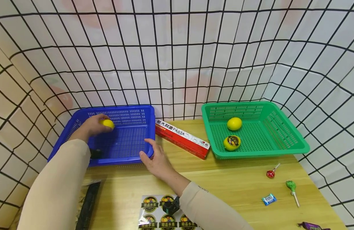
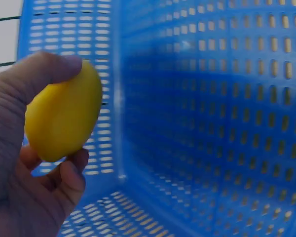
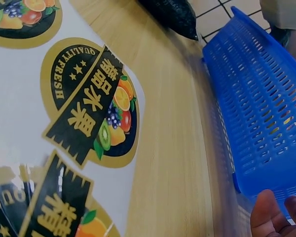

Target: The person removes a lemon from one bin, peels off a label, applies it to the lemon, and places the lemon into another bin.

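My left hand (image 1: 92, 127) reaches into the blue basket (image 1: 131, 161) at the left and grips a lemon (image 1: 108, 124) between thumb and fingers. In the left wrist view, that smooth lemon (image 2: 69, 113) shows no label on its visible side, and it is held above the basket floor. Beside the front right corner of the blue basket is my right hand (image 1: 158, 161), thumb and forefinger spread at the rim. The right wrist view shows only its fingertips (image 3: 266, 212), near the basket's wall. A sheet of round fruit stickers (image 1: 149, 212) lies partly under the right forearm.
A green basket (image 1: 257, 154) at the right holds a plain lemon (image 1: 234, 123) and a labelled lemon (image 1: 231, 142). Between the baskets lies a red pasta box (image 1: 182, 139). Lollipops (image 1: 291, 185) and wrapped candies (image 1: 269, 199) lie front right; a black package (image 1: 89, 204) lies front left.
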Demonstrator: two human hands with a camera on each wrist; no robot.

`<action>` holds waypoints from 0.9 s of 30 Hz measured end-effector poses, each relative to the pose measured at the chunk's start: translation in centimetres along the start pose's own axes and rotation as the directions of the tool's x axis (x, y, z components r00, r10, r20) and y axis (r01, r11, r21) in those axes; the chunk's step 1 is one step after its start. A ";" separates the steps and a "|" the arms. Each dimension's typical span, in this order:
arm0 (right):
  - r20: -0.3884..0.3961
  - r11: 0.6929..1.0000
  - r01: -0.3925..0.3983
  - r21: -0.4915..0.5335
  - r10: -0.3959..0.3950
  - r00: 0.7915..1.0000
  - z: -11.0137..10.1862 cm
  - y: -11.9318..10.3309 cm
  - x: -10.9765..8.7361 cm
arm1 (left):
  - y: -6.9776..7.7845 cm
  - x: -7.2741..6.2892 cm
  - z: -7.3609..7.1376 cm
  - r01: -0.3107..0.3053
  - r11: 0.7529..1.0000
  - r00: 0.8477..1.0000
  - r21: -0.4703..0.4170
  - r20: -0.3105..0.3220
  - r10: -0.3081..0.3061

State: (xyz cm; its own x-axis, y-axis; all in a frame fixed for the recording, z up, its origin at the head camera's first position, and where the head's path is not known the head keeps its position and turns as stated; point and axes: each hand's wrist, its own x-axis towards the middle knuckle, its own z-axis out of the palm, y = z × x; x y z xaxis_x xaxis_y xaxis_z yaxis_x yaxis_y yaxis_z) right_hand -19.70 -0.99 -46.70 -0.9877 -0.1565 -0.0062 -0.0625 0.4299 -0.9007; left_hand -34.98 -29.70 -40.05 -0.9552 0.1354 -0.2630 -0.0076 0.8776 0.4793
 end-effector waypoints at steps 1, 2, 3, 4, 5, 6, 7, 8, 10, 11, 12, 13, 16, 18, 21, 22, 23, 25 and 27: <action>0.000 1.000 0.000 0.006 0.000 1.000 0.0 0.0 0.0 | 0.2 -0.2 -0.2 -0.013 1.000 1.000 0.003 -0.002 0.013; 0.001 1.000 -0.003 0.007 0.003 1.000 0.1 0.0 0.0 | 0.4 -0.5 -0.4 -0.026 1.000 1.000 0.005 -0.004 0.026; 0.001 1.000 -0.008 0.008 0.008 1.000 0.1 0.0 0.0 | 0.7 -0.7 -0.6 -0.043 0.999 0.999 0.007 -0.007 0.043; 0.001 1.000 -0.012 0.010 0.012 1.000 0.1 0.0 0.0 | 0.9 -0.9 -0.8 -0.063 0.998 0.998 0.007 -0.009 0.064; 0.000 1.000 -0.015 0.011 0.015 1.000 0.1 0.0 0.1 | 1.2 -1.1 -0.9 -0.082 0.997 0.997 0.006 -0.014 0.082; 0.000 1.000 -0.019 0.009 0.019 1.000 0.1 -0.1 0.1 | 1.4 -1.4 -1.1 -0.101 0.995 0.995 0.011 -0.020 0.101; -0.002 1.000 -0.020 0.008 0.020 1.000 0.1 -0.1 0.1 | 1.7 -1.6 -1.2 -0.118 0.993 0.993 0.016 -0.029 0.118; -0.003 1.000 -0.021 0.005 0.021 1.000 0.1 -0.1 0.1 | 2.0 -1.8 -1.3 -0.135 0.991 0.990 0.024 -0.039 0.136; -0.005 1.000 -0.018 0.004 0.018 1.000 0.1 -0.1 0.1 | 2.7 -2.4 -1.5 -0.158 0.986 0.985 0.043 -0.058 0.161; -0.005 1.000 -0.017 0.004 0.017 1.000 0.2 0.0 0.1 | 3.1 -2.7 -1.6 -0.165 0.984 0.983 0.059 -0.068 0.169; -0.005 1.000 -0.019 0.002 0.019 1.000 0.2 0.0 0.1 | 3.4 -3.1 -1.7 -0.170 0.983 0.982 0.073 -0.076 0.176; -0.010 1.000 -0.017 -0.001 0.017 1.000 0.2 0.0 0.1 | 3.9 -3.4 -1.8 -0.174 0.982 0.980 0.079 -0.084 0.180; -0.016 1.000 -0.016 -0.009 0.016 1.000 0.3 0.1 0.1 | 5.3 -4.5 -2.0 -0.182 0.979 0.977 0.096 -0.096 0.191; -0.019 1.000 -0.013 -0.012 0.013 1.000 0.3 0.1 0.1 | 6.2 -5.3 -2.1 -0.185 0.978 0.975 0.096 -0.107 0.195; -0.014 1.000 -0.015 -0.004 0.015 1.000 0.3 0.1 0.2 | 7.8 -6.8 -1.9 -0.179 0.981 0.972 0.074 -0.143 0.188; -0.014 1.000 -0.013 0.002 0.013 1.000 0.3 0.1 0.2 | 8.3 -7.4 -1.7 -0.177 0.983 0.970 0.057 -0.160 0.184; -0.014 1.000 -0.011 0.005 0.011 1.000 0.3 0.1 0.2 | 8.9 -8.0 -1.4 -0.177 0.984 0.967 0.036 -0.179 0.180; -0.015 1.000 -0.004 0.016 0.004 1.000 0.3 0.1 0.2 | 9.7 -9.2 -0.5 -0.185 0.982 0.958 -0.020 -0.227 0.176; -0.017 1.000 0.006 0.024 -0.006 1.000 0.3 0.1 0.3 | 10.2 -10.3 0.6 -0.201 0.976 0.946 -0.083 -0.276 0.171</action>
State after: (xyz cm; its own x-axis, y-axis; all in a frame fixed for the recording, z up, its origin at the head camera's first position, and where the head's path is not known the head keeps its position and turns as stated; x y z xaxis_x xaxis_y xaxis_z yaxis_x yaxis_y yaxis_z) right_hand -19.94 -1.27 -46.98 -0.9896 -0.1435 0.0067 -0.0652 0.4072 -0.9110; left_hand -25.01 -21.85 -32.97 -0.9864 0.1514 0.0642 0.1599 0.7912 0.5902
